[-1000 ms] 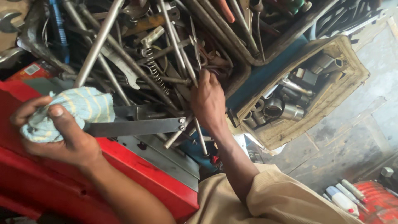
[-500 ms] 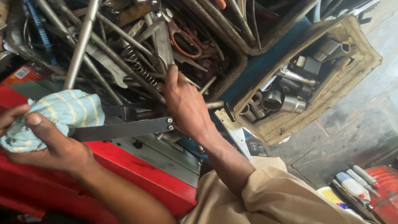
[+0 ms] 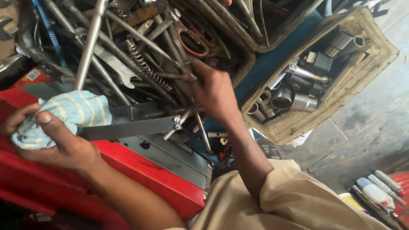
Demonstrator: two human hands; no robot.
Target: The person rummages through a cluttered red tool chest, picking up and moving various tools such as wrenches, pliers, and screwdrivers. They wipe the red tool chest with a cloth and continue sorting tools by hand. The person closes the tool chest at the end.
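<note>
Left hand at red toolbox edge, fingers curled around pale blue-and-yellow striped rag, thumb pressed on top. Right hand reaching into heap of rods and wrenches, fingers buried among metal; grip hidden, cannot tell. Worn tray of sockets just beside.

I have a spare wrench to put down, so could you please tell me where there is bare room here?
Bare room: the concrete floor right of the socket box, and the red lid below the grey bar. The tool pile around the right hand is packed; the left hand holds a rag.
</note>
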